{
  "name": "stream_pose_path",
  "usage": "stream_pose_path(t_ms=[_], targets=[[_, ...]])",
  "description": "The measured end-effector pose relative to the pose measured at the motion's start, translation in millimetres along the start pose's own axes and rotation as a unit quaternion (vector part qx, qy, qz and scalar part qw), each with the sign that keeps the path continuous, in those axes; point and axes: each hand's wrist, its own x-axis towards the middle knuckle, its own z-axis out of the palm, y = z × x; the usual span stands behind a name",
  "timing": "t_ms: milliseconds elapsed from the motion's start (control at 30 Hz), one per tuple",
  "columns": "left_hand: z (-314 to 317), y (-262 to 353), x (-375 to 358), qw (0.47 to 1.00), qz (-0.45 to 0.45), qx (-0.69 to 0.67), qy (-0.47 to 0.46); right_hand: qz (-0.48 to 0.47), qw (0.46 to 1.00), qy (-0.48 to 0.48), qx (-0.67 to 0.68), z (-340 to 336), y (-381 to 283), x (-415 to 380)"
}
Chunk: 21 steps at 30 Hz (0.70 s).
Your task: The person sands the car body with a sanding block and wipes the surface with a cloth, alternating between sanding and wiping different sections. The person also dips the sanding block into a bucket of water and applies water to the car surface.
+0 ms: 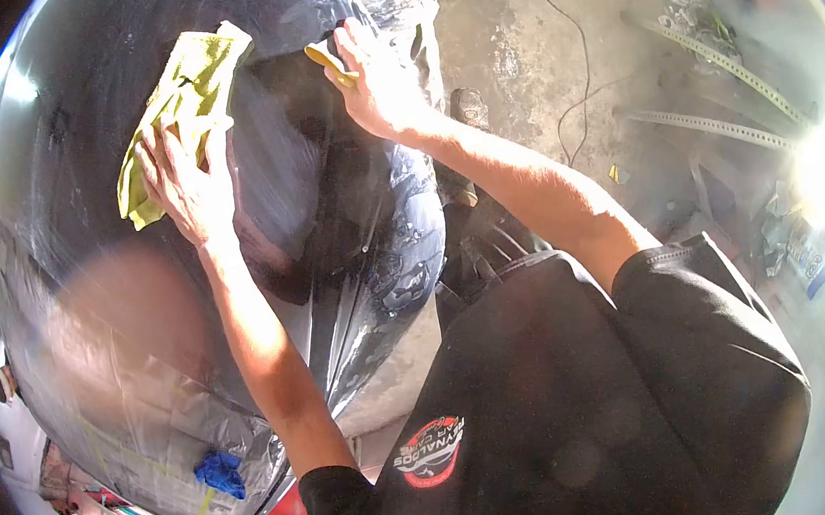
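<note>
My left hand (188,180) lies on a yellow-green cloth (197,74), its fingers curled over the lower part. The cloth rests on a dark, glossy car body covered in part by clear plastic film (47,125). My right hand (376,85) is closed on a small yellow pad (330,62), near the edge of a bare dark panel (332,165). Whitish smears show on this panel between my hands. My right fingertips are partly hidden behind the pad and the hand.
A crumpled blue cloth (219,475) lies on the film at lower left. On the concrete floor (512,56) are a thin dark cable (581,59), two perforated strips (720,125) and some litter. A shoe (468,109) shows beside the car. Strong light glares at right.
</note>
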Motion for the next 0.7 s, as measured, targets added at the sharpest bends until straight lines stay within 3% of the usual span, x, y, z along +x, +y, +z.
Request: stream_pose_path(t_ms=[67, 133, 200, 300, 433, 467, 500, 567, 633, 700], targets=[[0.1, -0.6, 0.2, 1.0, -0.002, 0.001, 0.002, -0.062, 0.993, 0.1, 0.003, 24.3, 12.5, 20.1], [3.0, -1.1, -2.9, 1.0, -0.007, 0.005, 0.006, -0.061, 0.995, -0.035, -0.069, 38.8, 17.7, 62.1], [1.4, 1.9, -5.0, 1.0, -0.021, 0.007, -0.008, 0.029, 0.988, -0.117, 0.092, 18.8, 10.7, 72.9], [-1.7, 3.7, 2.1, 1.0, -0.022, -0.007, -0.007, -0.086, 0.995, 0.046, -0.031, 15.1, 10.0, 24.9], [-1.2, 1.5, 1.0, 0.999, -0.026, -0.006, -0.019, -0.083, 0.994, 0.053, 0.054, 25.8, -0.1, 59.6], [-0.8, 0.0, 0.8, 0.999, -0.024, -0.002, -0.028, -0.066, 0.993, -0.013, 0.092, 45.8, 3.9, 90.9], [-1.0, 0.3, -0.3, 0.999, -0.023, 0.001, -0.039, -0.096, 0.991, 0.071, 0.064, 70.2, 3.8, 111.7], [-4.3, 7.3, 0.2, 0.997, -0.051, 0.008, -0.05, -0.045, 0.998, -0.03, 0.028, 74.7, -0.8, 130.6], [1.8, -1.8, -1.9, 0.999, -0.012, -0.026, -0.017, -0.134, 0.988, 0.058, 0.042, 48.8, 4.0, 86.9], [-0.7, 2.9, 0.0, 0.998, -0.046, -0.019, -0.027, -0.032, 0.995, -0.09, 0.025, 0.8, -13.8, 39.5]])
